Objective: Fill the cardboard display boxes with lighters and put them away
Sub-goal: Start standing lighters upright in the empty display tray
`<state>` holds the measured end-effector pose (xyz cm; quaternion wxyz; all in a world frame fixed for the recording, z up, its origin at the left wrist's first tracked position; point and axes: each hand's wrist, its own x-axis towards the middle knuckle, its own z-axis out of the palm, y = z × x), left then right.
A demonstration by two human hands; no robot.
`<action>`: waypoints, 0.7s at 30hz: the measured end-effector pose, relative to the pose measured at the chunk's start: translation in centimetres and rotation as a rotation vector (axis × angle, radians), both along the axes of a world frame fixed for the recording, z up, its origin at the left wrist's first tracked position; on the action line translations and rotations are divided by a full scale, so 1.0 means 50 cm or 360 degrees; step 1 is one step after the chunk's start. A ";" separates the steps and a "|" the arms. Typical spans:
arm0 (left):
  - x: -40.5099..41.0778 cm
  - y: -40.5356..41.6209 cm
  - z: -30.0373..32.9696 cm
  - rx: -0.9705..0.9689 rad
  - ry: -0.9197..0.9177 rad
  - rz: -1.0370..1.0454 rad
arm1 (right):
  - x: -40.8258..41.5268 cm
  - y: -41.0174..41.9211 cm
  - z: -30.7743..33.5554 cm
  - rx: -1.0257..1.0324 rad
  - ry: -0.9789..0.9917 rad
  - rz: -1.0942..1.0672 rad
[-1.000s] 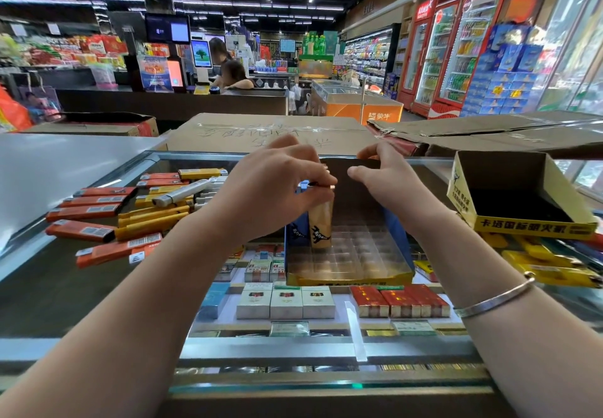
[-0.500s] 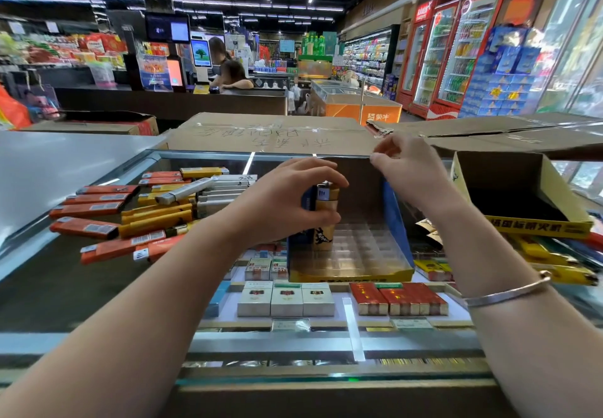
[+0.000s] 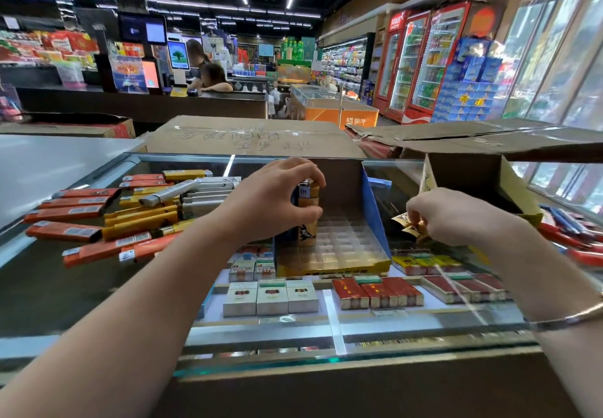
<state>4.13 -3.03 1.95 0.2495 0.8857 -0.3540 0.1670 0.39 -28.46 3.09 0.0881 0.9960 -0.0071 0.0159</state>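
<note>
The fingers and thumb of the left hand (image 3: 270,198) are curling around the top of a yellow lighter (image 3: 308,215), grasping it upright at the far left corner of the clear slotted tray inside the display box (image 3: 375,221). A blue lighter is standing just behind it, mostly hidden by the hand. The right hand (image 3: 456,215) is sitting to the right of that box, its fingertips pinching small yellow lighters (image 3: 404,223) low over the glass counter (image 3: 65,287); how many it is grasping I cannot tell. The display box, blue-sided with a yellow front lip and a tall brown back wall, is standing on the counter's middle, its tray otherwise showing bare slots. To the far right a second display box (image 3: 483,182), yellow-walled, is standing open. Loose lighters (image 3: 107,215) in orange, yellow and silver are lying in a pile on the glass to the left, and more red and blue ones are lying at the right edge. Cigarette packs (image 3: 270,296) are showing under the glass near the person. A silver bracelet (image 3: 567,318) is circling the right wrist.
</note>
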 end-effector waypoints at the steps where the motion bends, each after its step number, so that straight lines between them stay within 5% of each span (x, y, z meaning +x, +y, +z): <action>1: -0.001 0.000 0.001 0.0002 -0.0001 0.0001 | -0.003 0.001 -0.004 -0.0028 0.0010 0.0030; 6: -0.005 -0.001 0.005 0.0004 -0.0013 0.0031 | -0.008 0.005 -0.008 -0.0124 0.0144 0.0137; 16: -0.003 0.015 0.016 0.0046 0.0051 0.0078 | 0.010 0.011 -0.034 0.0286 0.0056 0.0178; 21: -0.001 0.019 0.021 0.0080 0.0075 0.0131 | 0.038 0.010 -0.040 -0.0089 -0.0121 0.0155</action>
